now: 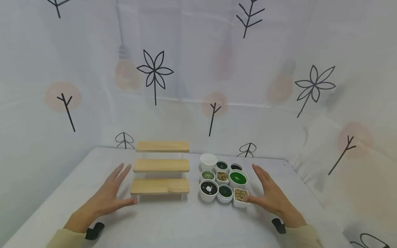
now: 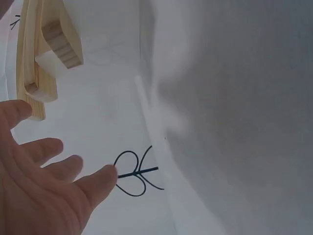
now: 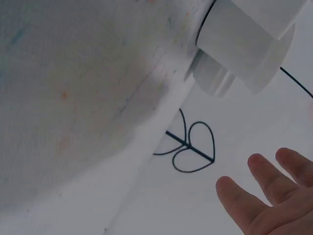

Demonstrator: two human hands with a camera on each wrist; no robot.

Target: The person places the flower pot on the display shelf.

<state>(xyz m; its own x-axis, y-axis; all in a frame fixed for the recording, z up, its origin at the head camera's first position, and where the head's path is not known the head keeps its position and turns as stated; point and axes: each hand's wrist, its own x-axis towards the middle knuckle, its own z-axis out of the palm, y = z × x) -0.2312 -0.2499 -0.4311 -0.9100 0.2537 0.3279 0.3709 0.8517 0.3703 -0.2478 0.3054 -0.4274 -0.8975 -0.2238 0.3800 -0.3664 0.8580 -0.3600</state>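
Note:
My left hand (image 1: pixel 107 196) hangs beside a three-step wooden shelf stand (image 1: pixel 159 186), fingers spread and thumb pointing at its lowest step. On the other side my right hand (image 1: pixel 271 196) is spread in the same way, holding nothing. Its thumb overlaps a square white pot of tan granules (image 1: pixel 240 195) in the head view. Several small white pots cluster between the hands, among them one with a bright green top (image 1: pixel 238 178), one dark with a white spot (image 1: pixel 209 188), and a plain white one (image 1: pixel 208 161). In the left wrist view the fingers (image 2: pixel 95 186) are apart, near the step ends (image 2: pixel 61 39).
A white table (image 1: pixel 161 224) carries the stand and the pots. Behind it hangs a pale cloth (image 1: pixel 186 117) printed with line-drawn plants and pink spots. Dark straps (image 1: pixel 94 231) circle the wrists below cream sleeves (image 1: pixel 66 238).

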